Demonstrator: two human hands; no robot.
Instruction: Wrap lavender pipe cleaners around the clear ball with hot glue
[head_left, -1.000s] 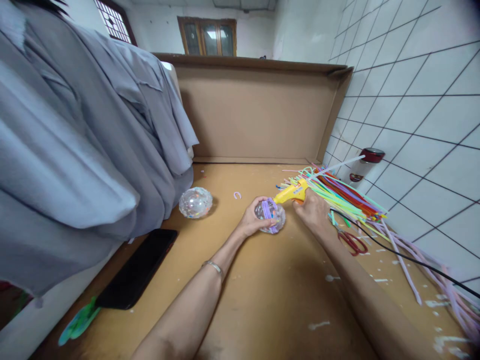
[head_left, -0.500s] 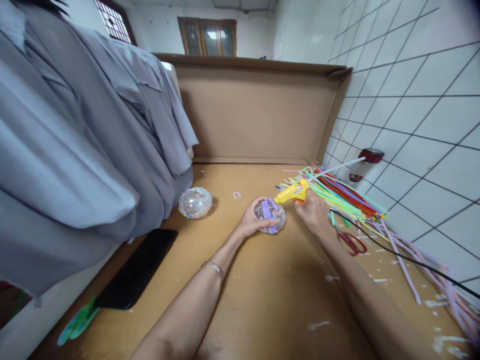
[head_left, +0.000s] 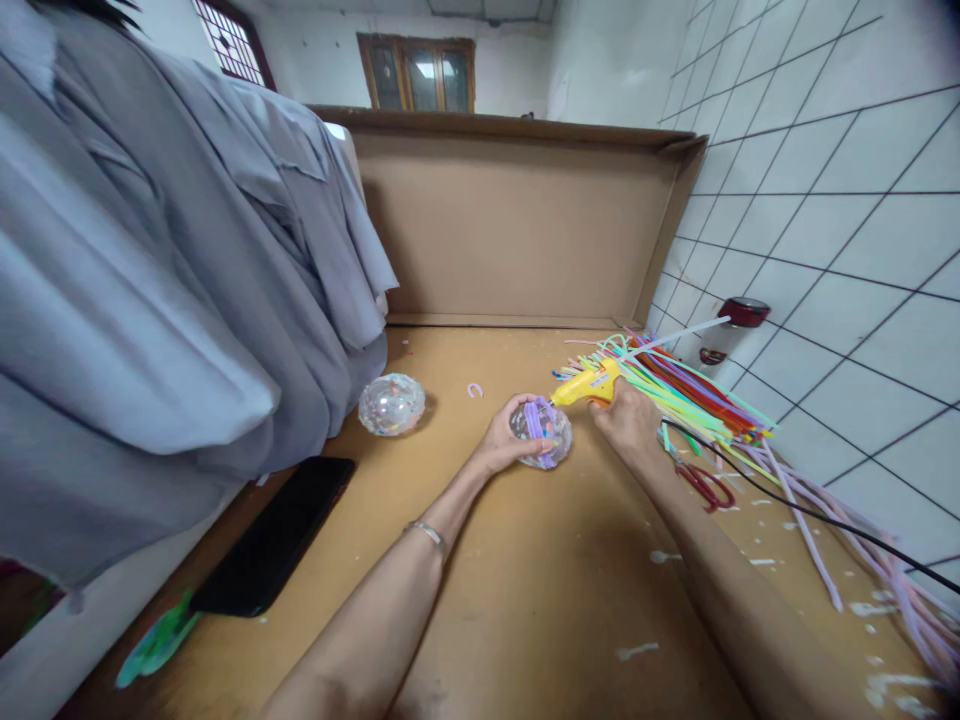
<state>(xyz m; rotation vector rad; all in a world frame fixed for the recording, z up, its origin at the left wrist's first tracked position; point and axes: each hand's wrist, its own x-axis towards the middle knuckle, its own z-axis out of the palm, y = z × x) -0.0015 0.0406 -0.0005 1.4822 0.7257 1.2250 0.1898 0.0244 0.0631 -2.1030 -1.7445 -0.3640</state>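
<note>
My left hand grips a clear, bumpy ball-like bowl that has purple strips across it. Closed around the handle of a yellow glue gun is my right hand. The gun's nozzle points left and meets the upper edge of the bowl beside the purple strips; whether it touches is too small to tell. A whitish glue stick sticks out of the gun's back. Left of my hands, a second clear bowl rests on the table, and a small purple curved piece lies between.
Colourful pipe cleaners and red-handled scissors lie right, with a black cable crossing there. A jar stands by the tiled wall. At left are a black phone and grey cloth. A cardboard box stands behind.
</note>
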